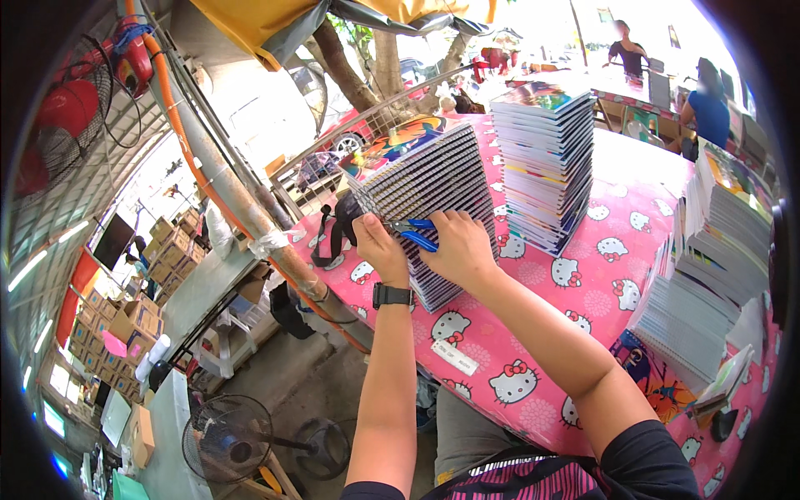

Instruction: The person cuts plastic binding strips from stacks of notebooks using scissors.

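Observation:
In front of me stands a tall stack of spiral-bound notebooks [437, 179], their dark coil spines facing me. Blue-handled pliers [419, 240] are in my right hand [458, 248], fingers wrapped over the grips. The metal jaws point left, up against the stack's left edge near the coil ends. My left hand [381, 248], with a dark watch on the wrist, is closed by the jaws at that same edge. What its fingers pinch is hidden. Just beyond it lies a black strap-like item [336, 229].
A second notebook stack [542, 167] stands to the right, with more notebooks [717, 242] piled at the far right. A pink patterned cloth [533, 292] covers the table, with a white label strip [454, 357] near its edge. A pole [221, 179] rises at left, above a floor fan [229, 442].

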A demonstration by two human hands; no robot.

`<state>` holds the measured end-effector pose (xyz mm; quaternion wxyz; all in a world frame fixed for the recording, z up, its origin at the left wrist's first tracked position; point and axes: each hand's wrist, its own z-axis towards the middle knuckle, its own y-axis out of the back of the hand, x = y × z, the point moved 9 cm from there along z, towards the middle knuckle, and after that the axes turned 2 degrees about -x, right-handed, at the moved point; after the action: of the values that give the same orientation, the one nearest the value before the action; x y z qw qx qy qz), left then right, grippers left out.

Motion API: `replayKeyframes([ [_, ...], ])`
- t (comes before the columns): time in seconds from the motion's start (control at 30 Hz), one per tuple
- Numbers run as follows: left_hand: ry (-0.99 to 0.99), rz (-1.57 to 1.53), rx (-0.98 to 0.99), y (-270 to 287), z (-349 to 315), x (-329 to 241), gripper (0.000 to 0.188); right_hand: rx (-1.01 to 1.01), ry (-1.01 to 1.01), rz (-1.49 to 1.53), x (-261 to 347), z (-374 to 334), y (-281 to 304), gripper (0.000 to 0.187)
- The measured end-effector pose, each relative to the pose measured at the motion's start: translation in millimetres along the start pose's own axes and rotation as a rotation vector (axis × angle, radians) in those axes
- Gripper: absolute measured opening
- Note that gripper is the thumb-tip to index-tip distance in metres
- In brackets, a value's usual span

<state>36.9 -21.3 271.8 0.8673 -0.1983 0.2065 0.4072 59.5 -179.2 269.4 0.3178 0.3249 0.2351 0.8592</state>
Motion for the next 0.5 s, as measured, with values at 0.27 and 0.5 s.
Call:
replayKeyframes([
  [0.27, -0.007, -0.005, -0.044, 0, -2, -8, 0.034, -0.059, 0.009, -0.069, -2, 1, 6, 0.037],
  [0.5, -0.027, -0.017, 0.016, 0, 0, -10, 0.032, 0.195, -0.118, 0.058, -11, 3, -2, 0.033],
])
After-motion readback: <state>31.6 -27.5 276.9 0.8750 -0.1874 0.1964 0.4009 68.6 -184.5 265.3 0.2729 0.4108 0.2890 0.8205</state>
